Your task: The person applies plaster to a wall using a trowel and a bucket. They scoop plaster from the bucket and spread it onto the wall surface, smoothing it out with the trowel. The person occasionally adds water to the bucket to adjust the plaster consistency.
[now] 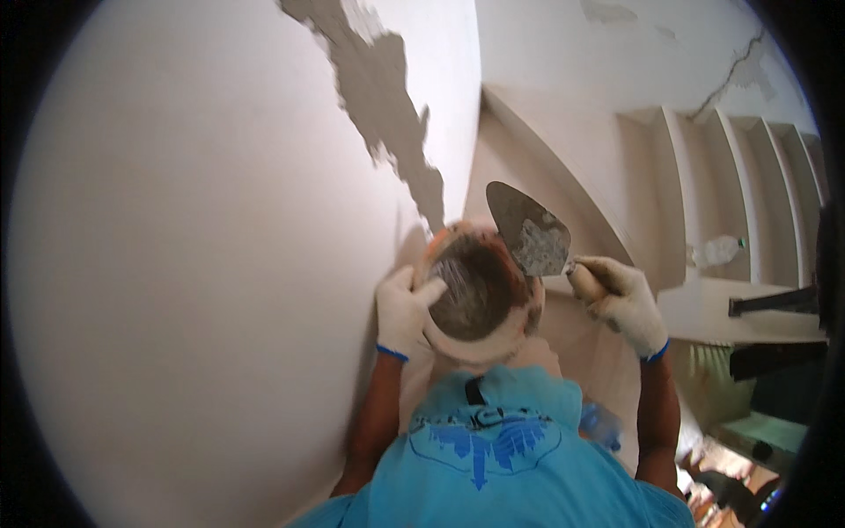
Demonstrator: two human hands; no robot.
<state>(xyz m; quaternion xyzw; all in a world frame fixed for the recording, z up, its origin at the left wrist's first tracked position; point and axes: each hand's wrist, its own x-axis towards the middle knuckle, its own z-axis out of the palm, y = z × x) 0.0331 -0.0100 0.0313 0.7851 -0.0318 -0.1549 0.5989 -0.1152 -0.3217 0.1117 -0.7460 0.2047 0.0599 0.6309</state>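
My left hand (403, 310), in a white work glove with a blue cuff, grips the left rim of a round mortar bowl (471, 349). The thumb reaches over the rim; the fingers beneath are hidden. Orange-red patches show through the bowl's pale, crusted edge, and its inside is grey and blurred. My right hand (629, 304), gloved alike, is closed around the wooden handle of a pointing trowel (519, 224). Grey mortar clings to the blade, which is held over the bowl's right rim with its rounded tip toward the upper left.
Along the white wall (202, 264) on the left, a ragged grey mortar strip (378, 92) runs down toward the bowl. Stairs (704, 185) lie at right, with a clear plastic bottle (719, 251) on a step. Dark bars (775, 302) stand at far right.
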